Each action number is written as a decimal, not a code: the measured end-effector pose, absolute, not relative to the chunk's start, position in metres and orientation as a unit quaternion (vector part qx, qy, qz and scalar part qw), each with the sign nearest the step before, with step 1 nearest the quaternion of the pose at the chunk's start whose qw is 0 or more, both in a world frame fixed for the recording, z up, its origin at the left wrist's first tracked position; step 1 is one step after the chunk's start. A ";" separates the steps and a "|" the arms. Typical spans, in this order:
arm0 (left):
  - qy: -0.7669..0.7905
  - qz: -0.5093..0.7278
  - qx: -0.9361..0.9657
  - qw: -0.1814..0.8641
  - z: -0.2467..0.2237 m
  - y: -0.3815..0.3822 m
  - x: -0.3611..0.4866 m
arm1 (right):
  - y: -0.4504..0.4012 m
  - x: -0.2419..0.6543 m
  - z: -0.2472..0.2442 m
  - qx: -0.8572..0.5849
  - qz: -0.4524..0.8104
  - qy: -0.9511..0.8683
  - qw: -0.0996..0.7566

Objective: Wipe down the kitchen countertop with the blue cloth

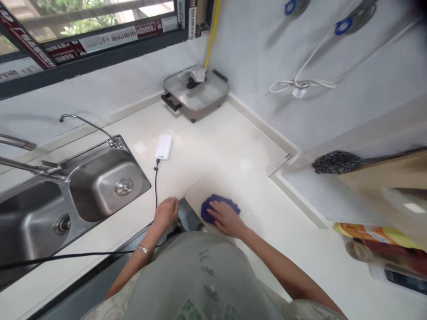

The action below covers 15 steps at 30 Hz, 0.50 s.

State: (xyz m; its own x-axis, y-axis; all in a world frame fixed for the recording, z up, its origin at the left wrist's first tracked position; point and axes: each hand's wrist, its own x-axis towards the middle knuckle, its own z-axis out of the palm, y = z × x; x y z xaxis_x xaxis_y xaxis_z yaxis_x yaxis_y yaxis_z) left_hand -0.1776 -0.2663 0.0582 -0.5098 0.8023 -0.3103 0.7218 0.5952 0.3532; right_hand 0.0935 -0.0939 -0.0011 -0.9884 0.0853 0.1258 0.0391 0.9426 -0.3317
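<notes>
My right hand [227,218] lies flat with its fingers spread over a dark blue cloth [207,212], pressing it on the pale countertop [213,155] near the front corner. My left hand [167,212] rests at the counter's front edge, its fingers curled together; whatever they may hold is hidden. A black cable runs just beside that hand up to a white power bank [164,147] on the counter.
A double steel sink [106,186] with a faucet [90,123] is at the left. An electric pan [196,91] with a glass lid stands in the back corner. A black bristly brush [336,162] and colourful packages [380,235] are at the right.
</notes>
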 end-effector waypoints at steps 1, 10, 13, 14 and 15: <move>0.865 0.086 0.443 0.219 0.057 -0.262 -0.180 | -0.094 0.119 -0.001 -0.044 0.165 -0.983 0.064; 0.877 0.076 0.428 0.205 0.051 -0.236 -0.189 | -0.100 0.189 0.000 -0.168 0.127 -0.976 0.050; 0.877 0.074 0.431 0.198 0.049 -0.235 -0.188 | -0.096 0.116 -0.002 -0.154 0.139 -0.976 0.067; 0.878 0.073 0.430 0.196 0.048 -0.235 -0.188 | -0.093 0.089 -0.003 -0.156 0.138 -0.975 0.076; 0.880 0.072 0.427 0.195 0.047 -0.235 -0.188 | -0.089 0.062 -0.004 -0.157 0.137 -0.974 0.084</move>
State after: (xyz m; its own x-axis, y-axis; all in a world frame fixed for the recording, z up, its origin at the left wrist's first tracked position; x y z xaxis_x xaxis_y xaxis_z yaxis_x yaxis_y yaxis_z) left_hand -0.1876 -0.2345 0.0473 -0.5585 0.7803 -0.2816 0.7239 0.6242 0.2939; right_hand 0.0623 -0.0888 -0.0042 -0.9363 0.3296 0.1212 0.2836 0.9132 -0.2927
